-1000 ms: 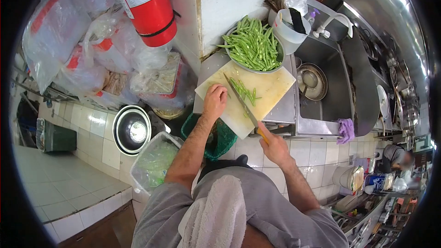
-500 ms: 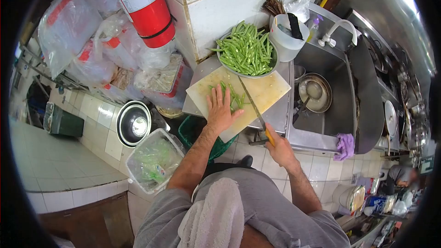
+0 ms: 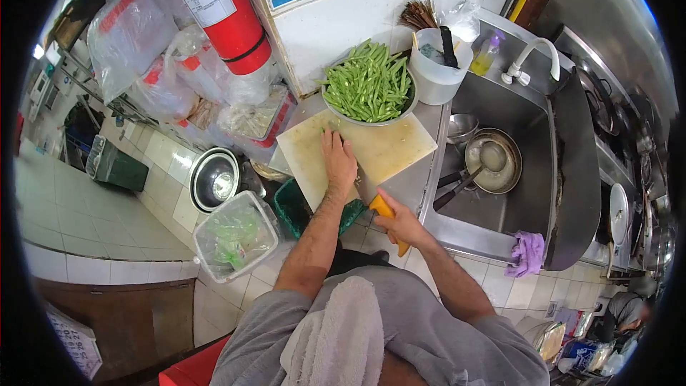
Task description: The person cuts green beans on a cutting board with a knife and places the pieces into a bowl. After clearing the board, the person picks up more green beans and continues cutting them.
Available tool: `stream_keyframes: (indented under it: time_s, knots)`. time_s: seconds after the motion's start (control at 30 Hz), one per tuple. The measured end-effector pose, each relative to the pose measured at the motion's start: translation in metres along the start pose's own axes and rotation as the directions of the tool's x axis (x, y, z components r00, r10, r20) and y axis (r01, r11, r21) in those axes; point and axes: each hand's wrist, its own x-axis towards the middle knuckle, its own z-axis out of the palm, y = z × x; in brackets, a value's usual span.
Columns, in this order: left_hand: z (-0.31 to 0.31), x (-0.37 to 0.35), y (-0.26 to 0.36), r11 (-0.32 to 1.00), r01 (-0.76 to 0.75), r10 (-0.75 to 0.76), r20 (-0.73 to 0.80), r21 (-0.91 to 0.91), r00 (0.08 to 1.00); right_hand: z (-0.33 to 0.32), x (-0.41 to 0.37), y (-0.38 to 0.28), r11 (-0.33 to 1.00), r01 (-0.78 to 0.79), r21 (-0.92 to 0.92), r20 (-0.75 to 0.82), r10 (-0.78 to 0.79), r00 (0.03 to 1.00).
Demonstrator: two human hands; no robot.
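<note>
My left hand [image 3: 339, 166] lies palm down on the white cutting board [image 3: 391, 149], fingers stretched flat toward the steel bowl [image 3: 371, 122]. The bowl is heaped with green beans [image 3: 368, 86] and sits at the board's far edge. Whether any beans lie under my palm, I can't tell. My right hand [image 3: 401, 227] is off the board at the counter's near edge, fist wrapped tight around the knife [image 3: 383, 206] by its orange handle; the blade is hidden from me. The hands are apart. Sink [image 3: 532, 164] to my right, green basket [image 3: 296, 209] below the board.
</note>
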Motion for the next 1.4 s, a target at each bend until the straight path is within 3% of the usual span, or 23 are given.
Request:
stream_keyframes:
  time_s: [0.23,0.3,0.43,0.53,0.63,0.8,0.87,0.93,1.0,1.03,1.13,1.17,1.2,1.27,1.3,1.37,1.4]
  knots:
    - [-0.015,-0.003,0.0,0.986,0.077,-0.097,-0.139,-0.145,0.985,0.007,0.012,-0.009,0.998,0.055,-0.025,0.116,-0.051,0.992]
    - [-0.02,-0.002,0.005,0.983,0.069,-0.104,-0.212,-0.169,0.972,0.009,0.001,-0.025,0.977,0.032,-0.209,0.078,-0.016,0.997]
    - [-0.047,0.022,0.051,0.944,-0.042,-0.067,-0.315,-0.326,0.947,0.012,-0.022,-0.072,0.954,0.042,-0.298,0.039,-0.032,0.999]
    - [-0.044,0.057,0.081,0.894,-0.173,0.016,-0.357,-0.414,0.934,0.005,-0.026,-0.103,0.901,0.108,-0.419,-0.062,-0.147,0.987]
    - [-0.025,0.091,0.105,0.852,-0.186,0.021,-0.323,-0.489,0.946,-0.01,-0.02,-0.122,0.859,0.169,-0.483,-0.195,-0.294,0.936]
    - [0.01,0.125,0.125,0.821,-0.188,0.048,-0.262,-0.539,0.964,-0.028,-0.004,-0.146,0.861,0.068,-0.505,-0.319,-0.259,0.912]
    - [0.028,0.134,0.12,0.888,-0.229,0.143,-0.234,-0.399,0.962,-0.034,0.004,-0.142,0.859,0.036,-0.51,-0.36,-0.251,0.899]
    - [0.032,0.134,0.121,0.883,-0.231,0.166,-0.189,-0.409,0.968,-0.04,0.012,-0.135,0.83,0.065,-0.554,-0.385,-0.325,0.864]
    - [0.035,0.133,0.12,0.925,-0.211,0.218,-0.012,-0.317,0.976,-0.044,0.013,-0.133,0.825,0.005,-0.565,-0.423,-0.295,0.856]
    - [0.036,0.135,0.12,0.922,-0.268,0.257,-0.079,-0.278,0.963,-0.046,0.013,-0.133,0.817,-0.049,-0.575,-0.455,-0.269,0.849]
    - [0.019,0.145,0.127,0.903,-0.318,0.319,-0.044,-0.288,0.947,-0.053,0.014,-0.128,0.779,-0.072,-0.623,-0.464,-0.294,0.835]
    - [0.019,0.157,0.125,0.895,-0.368,0.343,-0.14,-0.251,0.929,-0.052,0.013,-0.128,0.779,-0.075,-0.622,-0.468,-0.294,0.833]
    - [0.01,0.169,0.128,0.893,-0.371,0.346,-0.14,-0.254,0.928,-0.051,0.011,-0.13,0.781,-0.057,-0.622,-0.482,-0.324,0.814]
    - [-0.015,0.192,0.138,0.98,-0.198,0.194,0.124,0.024,0.973,-0.051,0.009,-0.129,0.783,-0.039,-0.62,-0.499,-0.355,0.791]
    - [-0.012,0.207,0.131,0.979,-0.203,0.198,0.124,0.023,0.972,-0.051,0.009,-0.129,0.76,-0.037,-0.648,-0.494,-0.382,0.781]
    - [0.006,0.235,0.113,0.945,-0.191,0.119,0.262,0.267,0.958,-0.052,0.007,-0.125,0.736,-0.036,-0.676,-0.491,-0.413,0.767]
    - [0.01,0.244,0.111,0.945,-0.196,0.127,0.26,0.263,0.957,-0.052,0.007,-0.121,0.742,0.0,-0.67,-0.487,-0.44,0.755]
